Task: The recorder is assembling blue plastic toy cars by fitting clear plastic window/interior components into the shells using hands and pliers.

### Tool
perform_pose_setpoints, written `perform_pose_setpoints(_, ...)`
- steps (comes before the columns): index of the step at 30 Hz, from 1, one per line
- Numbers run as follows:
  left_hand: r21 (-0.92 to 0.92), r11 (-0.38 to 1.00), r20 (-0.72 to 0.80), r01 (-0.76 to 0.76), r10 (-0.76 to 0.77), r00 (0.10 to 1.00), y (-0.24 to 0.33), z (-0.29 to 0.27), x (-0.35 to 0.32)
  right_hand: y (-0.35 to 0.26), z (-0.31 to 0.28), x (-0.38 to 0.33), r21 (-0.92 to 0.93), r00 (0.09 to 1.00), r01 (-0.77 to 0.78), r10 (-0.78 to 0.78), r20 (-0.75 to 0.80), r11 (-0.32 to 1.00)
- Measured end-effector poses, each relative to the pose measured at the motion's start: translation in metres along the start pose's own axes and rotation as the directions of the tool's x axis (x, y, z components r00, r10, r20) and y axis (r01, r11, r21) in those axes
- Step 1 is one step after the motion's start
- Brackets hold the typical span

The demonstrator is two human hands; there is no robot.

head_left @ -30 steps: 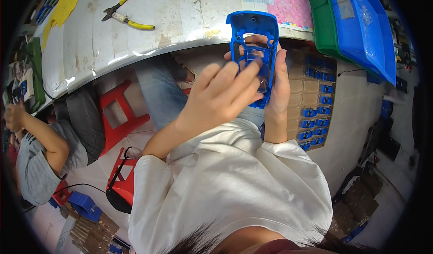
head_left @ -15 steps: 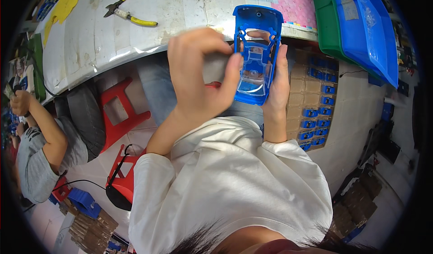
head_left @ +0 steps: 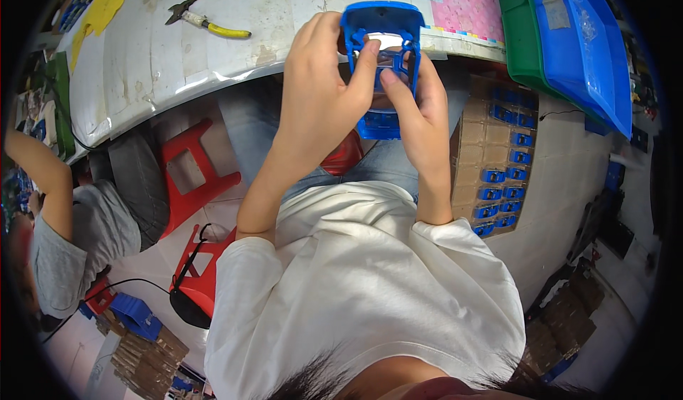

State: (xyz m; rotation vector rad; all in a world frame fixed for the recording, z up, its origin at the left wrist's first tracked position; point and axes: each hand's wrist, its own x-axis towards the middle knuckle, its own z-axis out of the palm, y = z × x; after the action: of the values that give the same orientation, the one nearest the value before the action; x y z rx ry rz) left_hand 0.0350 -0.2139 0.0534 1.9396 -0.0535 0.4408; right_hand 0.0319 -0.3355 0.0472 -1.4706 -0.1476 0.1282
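Observation:
Between both my hands is a blue toy car body [head_left: 382, 17], an open shell with clear window plastic inside, held just off the near edge of the worktable. My left hand [head_left: 324, 80] grips its left side, fingers behind and the thumb reaching into the shell. On the other side, my right hand [head_left: 425, 112] wraps the lower right of the shell, its thumb pressed on the inner middle part. The thumbs and fingers hide much of the clear piece.
Yellow-handled cutting pliers [head_left: 206, 19] lie on the worktable [head_left: 277, 16]. Green [head_left: 523, 41] and blue bins [head_left: 583, 59] stand at the right. Below them, a cardboard tray [head_left: 469, 155] holds several blue car bodies. Left are a red stool [head_left: 196, 162] and a co-worker's grey sleeve [head_left: 57, 258].
The car body has moved left and slightly up. My left hand has closed onto its side, and my right thumb has come over into the shell. The co-worker's arm has shifted.

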Motion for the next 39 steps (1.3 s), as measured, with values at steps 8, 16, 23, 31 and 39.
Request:
perform_pose_setpoints(8, 0.041, 0.994, 0.027, -0.101, 0.1, 0.995, 0.0, 0.003, -0.001, -0.003, 0.008, 0.006, -0.196, 0.988, 0.104, -0.123, -0.09, 0.975)
perform_pose_setpoints(16, 0.054, 0.996, 0.036, -0.077, 0.075, 0.997, -0.002, 0.006, -0.003, -0.001, 0.011, 0.008, -0.26, 0.985, 0.116, -0.144, -0.093, 0.959)
perform_pose_setpoints(23, 0.096, 0.992, 0.051, -0.088, 0.083, 0.995, 0.0, 0.003, -0.001, 0.003, 0.012, 0.011, -0.282, 0.974, 0.179, -0.21, -0.082, 0.942)
perform_pose_setpoints(31, -0.013, 0.996, -0.039, -0.086, 0.085, 0.996, -0.01, 0.004, 0.003, 0.002, 0.019, 0.017, -0.346, 0.951, 0.235, -0.289, -0.11, 0.908)
perform_pose_setpoints(39, -0.126, 0.99, 0.025, -0.057, 0.061, 0.998, -0.007, -0.002, 0.001, -0.002, 0.019, 0.015, -0.219, 0.966, 0.23, -0.25, -0.068, 0.948)
